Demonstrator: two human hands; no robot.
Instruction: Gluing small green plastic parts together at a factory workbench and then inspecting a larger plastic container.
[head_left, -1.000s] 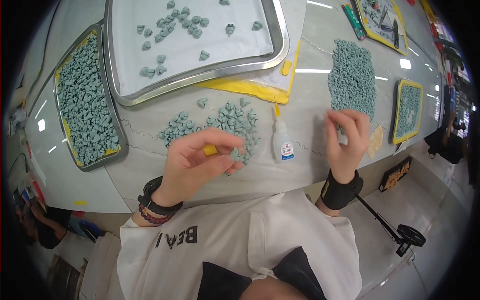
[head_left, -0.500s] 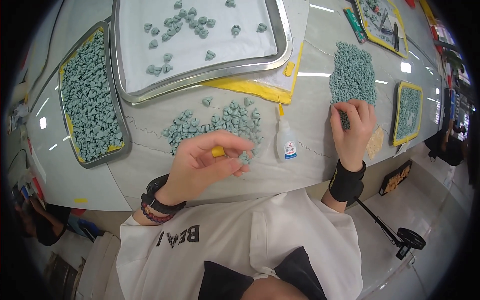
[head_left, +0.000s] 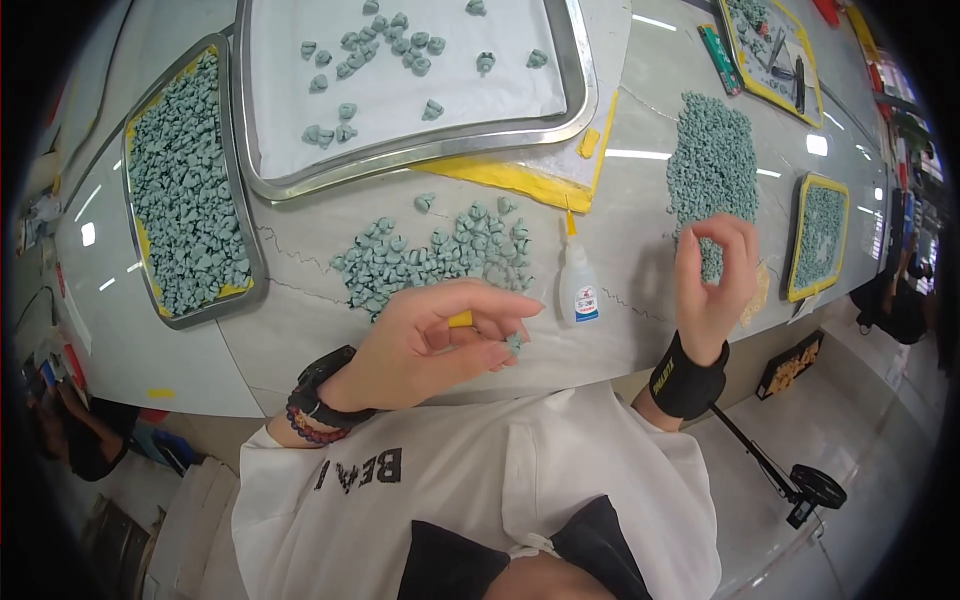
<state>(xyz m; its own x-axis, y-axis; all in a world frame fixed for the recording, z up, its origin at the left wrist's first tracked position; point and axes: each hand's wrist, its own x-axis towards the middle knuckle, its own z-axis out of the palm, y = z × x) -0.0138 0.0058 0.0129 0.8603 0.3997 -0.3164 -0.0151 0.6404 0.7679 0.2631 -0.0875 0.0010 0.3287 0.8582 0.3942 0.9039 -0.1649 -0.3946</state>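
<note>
My left hand (head_left: 425,345) pinches a small grey-green piece (head_left: 514,343) between thumb and fingertips. A yellow cap (head_left: 460,319) is tucked inside its curled fingers. Just beyond that hand lies a loose heap of rounded grey-green pieces (head_left: 400,262). Between my hands stands a clear squeeze bottle (head_left: 578,290) with a yellow nozzle pointing up. My right hand (head_left: 722,285) is closed in a pinch at the near edge of a patch of tiny grey-green bits (head_left: 714,150). Whatever its fingertips hold is too small to make out.
A large metal tray (head_left: 420,160) lined with white holds scattered pieces at the back. On the left, another tray (head_left: 245,240) is full of them. A small yellow-rimmed tray (head_left: 843,240) sits at right; a tool tray (head_left: 818,100) and green box (head_left: 718,60) lie behind.
My right hand has drawn slightly back toward me and right, its pinch lifted from among the tiny bits. My left hand has shifted a little right and nearer, still holding its piece.
</note>
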